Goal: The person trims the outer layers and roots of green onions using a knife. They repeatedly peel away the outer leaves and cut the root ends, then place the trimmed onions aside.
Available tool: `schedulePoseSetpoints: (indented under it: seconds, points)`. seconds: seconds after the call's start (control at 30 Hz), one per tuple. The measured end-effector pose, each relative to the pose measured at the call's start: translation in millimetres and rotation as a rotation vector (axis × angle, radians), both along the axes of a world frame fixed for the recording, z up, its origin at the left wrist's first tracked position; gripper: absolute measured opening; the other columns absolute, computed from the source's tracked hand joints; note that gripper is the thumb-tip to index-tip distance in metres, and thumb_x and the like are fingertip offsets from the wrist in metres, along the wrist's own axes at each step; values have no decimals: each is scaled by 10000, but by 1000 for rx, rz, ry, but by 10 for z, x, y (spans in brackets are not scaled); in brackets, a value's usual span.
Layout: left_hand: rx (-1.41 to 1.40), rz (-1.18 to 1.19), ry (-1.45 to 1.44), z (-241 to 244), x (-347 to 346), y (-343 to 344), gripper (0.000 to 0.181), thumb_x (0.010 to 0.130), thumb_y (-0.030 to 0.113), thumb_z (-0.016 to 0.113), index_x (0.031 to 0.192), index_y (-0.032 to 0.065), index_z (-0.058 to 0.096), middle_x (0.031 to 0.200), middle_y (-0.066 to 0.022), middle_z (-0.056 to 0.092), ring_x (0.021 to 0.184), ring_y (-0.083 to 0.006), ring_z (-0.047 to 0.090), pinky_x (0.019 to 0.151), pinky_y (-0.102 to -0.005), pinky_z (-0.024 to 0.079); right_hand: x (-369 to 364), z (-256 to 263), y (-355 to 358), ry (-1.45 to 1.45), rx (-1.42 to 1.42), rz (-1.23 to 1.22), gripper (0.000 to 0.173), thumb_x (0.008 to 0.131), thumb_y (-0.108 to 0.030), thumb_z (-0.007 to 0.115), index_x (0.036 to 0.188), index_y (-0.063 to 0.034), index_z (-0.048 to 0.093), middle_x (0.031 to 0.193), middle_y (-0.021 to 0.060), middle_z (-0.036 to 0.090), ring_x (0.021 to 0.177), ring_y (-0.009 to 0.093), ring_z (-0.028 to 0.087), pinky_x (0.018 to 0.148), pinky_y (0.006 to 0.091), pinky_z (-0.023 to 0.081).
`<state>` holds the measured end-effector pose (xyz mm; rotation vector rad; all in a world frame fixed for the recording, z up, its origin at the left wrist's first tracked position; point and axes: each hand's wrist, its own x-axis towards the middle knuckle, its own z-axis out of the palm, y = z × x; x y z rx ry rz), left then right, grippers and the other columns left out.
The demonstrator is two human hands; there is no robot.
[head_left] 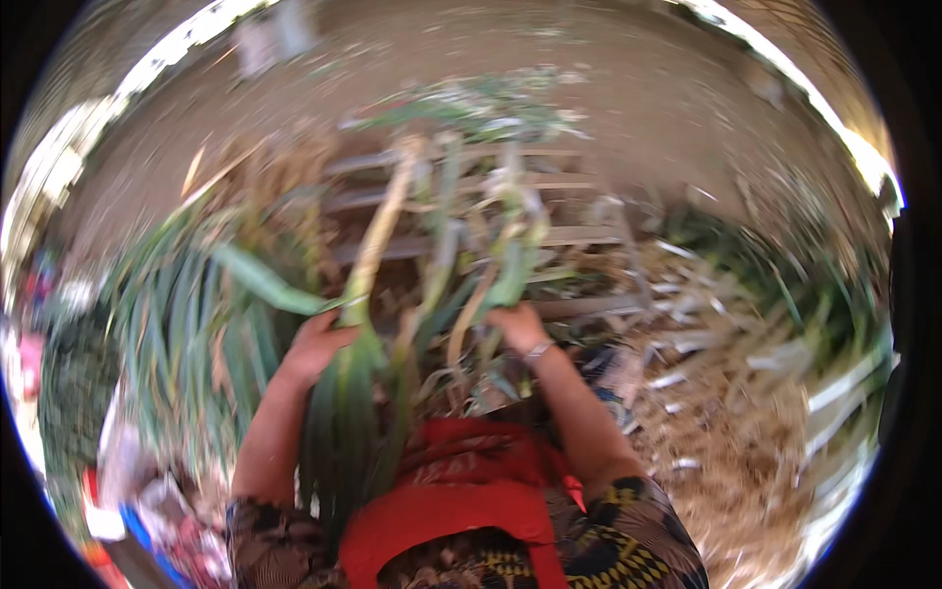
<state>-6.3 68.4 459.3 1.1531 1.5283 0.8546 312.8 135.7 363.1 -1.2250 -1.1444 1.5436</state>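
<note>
My left hand [318, 347] grips a long leek-like stalk [379, 239], its pale end pointing away from me and its dark green leaves hanging toward my lap. One broad leaf sticks out leftward from that grip. My right hand [519, 328], with a band at the wrist, is closed around green leaves [517, 269]; blur hides how they join the stalks beyond. Between both hands another stalk [441, 258] lies over a slatted wooden pallet [581, 235]. A red apron [456, 508] covers my front.
A large heap of green leafy stalks [199, 316] lies at left. On the right are more leafy stalks [795, 272] and strewn dry husks [721, 442]. Leaf scraps [478, 110] lie past the pallet on bare ground [625, 73]. Bags [173, 515] sit at lower left.
</note>
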Motion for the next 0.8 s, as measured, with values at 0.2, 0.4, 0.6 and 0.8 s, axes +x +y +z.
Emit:
schedulePoseSetpoints:
  seconds: [0.2, 0.4, 0.6, 0.8]
  points:
    - [-150, 106, -41, -729, -104, -609, 519, 778, 205, 678, 1213, -45, 544, 1058, -154, 638, 945, -203, 602, 859, -310, 464, -334, 773, -1029, -314, 87, 742, 381, 886, -293, 599, 1154, -23, 584, 1008, 78, 669, 898, 186, 627, 857, 348, 483]
    - [-93, 138, 41, -883, 13, -684, 565, 778, 245, 681, 1216, -72, 514, 1090, -174, 614, 988, -217, 581, 884, -321, 450, -537, 852, -1194, -688, 370, 756, 310, 851, -278, 556, 1065, -60, 606, 974, 242, 613, 903, 424, 574, 803, 464, 465]
    - [-108, 105, 102, -856, 45, -716, 533, 788, 247, 672, 1185, -73, 518, 1055, -182, 619, 953, -220, 587, 862, -323, 459, -630, 975, -1232, -746, 556, 775, 290, 839, -236, 560, 1053, -45, 601, 934, 240, 617, 856, 412, 591, 776, 473, 483]
    - [-94, 104, 154, -979, 117, -640, 525, 763, 233, 693, 1157, -72, 530, 1020, -181, 625, 945, -219, 593, 854, -325, 463, -939, 434, 69, -1066, 467, 397, 303, 820, -293, 586, 932, -17, 638, 913, 261, 627, 851, 420, 603, 771, 473, 492]
